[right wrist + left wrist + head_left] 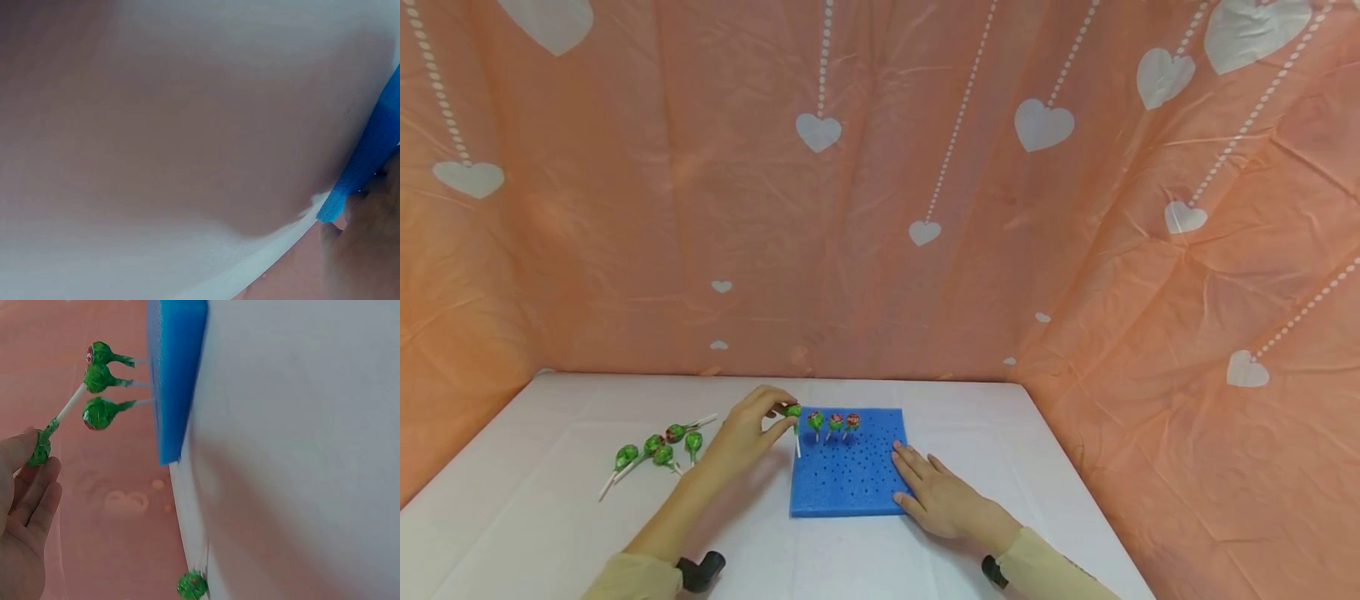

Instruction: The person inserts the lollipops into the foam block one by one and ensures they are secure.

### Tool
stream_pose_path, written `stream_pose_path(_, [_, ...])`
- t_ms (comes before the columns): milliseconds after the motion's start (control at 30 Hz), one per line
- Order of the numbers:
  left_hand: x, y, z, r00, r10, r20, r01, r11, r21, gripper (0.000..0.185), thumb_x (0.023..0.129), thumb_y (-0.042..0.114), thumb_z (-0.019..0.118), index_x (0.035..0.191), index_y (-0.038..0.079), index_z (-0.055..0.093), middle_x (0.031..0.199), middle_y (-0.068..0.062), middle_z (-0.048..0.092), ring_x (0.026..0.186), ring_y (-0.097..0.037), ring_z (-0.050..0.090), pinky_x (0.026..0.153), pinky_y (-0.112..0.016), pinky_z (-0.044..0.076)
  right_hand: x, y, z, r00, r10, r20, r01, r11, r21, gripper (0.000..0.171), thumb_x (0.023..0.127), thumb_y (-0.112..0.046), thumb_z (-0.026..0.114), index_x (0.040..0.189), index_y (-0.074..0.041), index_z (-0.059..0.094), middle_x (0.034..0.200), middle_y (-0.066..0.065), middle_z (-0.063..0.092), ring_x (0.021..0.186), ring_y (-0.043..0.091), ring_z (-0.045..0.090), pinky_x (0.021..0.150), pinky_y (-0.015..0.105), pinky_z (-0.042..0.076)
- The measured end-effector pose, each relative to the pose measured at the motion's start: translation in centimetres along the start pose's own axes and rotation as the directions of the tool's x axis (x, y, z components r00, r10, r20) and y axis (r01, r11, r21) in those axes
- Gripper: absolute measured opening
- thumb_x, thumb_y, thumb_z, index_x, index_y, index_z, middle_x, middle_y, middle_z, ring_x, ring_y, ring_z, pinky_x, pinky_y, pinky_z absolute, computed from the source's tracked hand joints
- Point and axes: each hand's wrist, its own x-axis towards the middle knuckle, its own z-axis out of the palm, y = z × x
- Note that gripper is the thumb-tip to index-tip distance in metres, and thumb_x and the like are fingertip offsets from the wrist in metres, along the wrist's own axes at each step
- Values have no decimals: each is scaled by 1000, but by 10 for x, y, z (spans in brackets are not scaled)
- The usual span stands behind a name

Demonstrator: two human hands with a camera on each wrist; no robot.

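Head view: our left hand (747, 435) pinches lollipop (793, 414) by head, stick pointing toward 6 o'clock at foam block (848, 463) far-left corner; our right hand (937, 497) lies flat, fingers straight, on block's right edge.

Left wrist view: stick runs toward 1 o'clock, tip near block (177, 375).

Right wrist view: fingers (365, 250) touch block edge (369, 156).

Staged booth; heart-print backdrop (880, 192)

lollipops (658, 447) left of foam board (850, 475)
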Motion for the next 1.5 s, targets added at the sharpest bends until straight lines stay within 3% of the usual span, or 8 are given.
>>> stream_pose_path(233, [8,4,13,995,99,-28,-100,995,-31,27,85,-4,82,108,2,69,107,-8,66,90,-21,68,78,-37,61,0,0,-1,1000,-5,1,5,1000,-9,69,112,-47,32,164,-2,23,173,12,14,158,28,19,125,54,24])
stream_pose_path(400, [11,12,20,993,116,-11,-117,990,-83,28,84,-5,80,108,2,68,107,-8,66,92,-21,68,80,-41,62,0,0,-1,1000,-5,5,5,1000,-4,69,112,-47,33,164,-2,23,173,12,15,159,28,19,125,54,24])
stream_pose_path(767, [19,25,35,997,45,59,-34,983,-178,27,89,-4,77,114,4,67,112,-6,66,100,-21,67,87,-41,61,-1,-2,-4,1000,-1,3,1,1000,-7,69,112,-46,33,164,-2,24,173,12,15,158,28,20,126,54,24])
stream_pose_path(1133, [27,37,50,997,34,75,-23,988,-151,27,90,-1,79,114,6,69,115,-5,67,103,-20,67,92,-45,60,-2,-4,-5,1000,0,7,0,1000,13,69,112,-48,33,164,-3,24,173,11,17,158,29,21,126,54,24])
stream_pose_path(1500, [39,37,64,989,0,147,31,977,-211,24,93,0,76,115,7,68,114,-3,66,105,-20,67,89,-43,61,-3,-5,-8,1000,-1,14,1,1000,7,68,112,-46,34,164,-3,24,173,11,16,158,28,20,125,54,24])
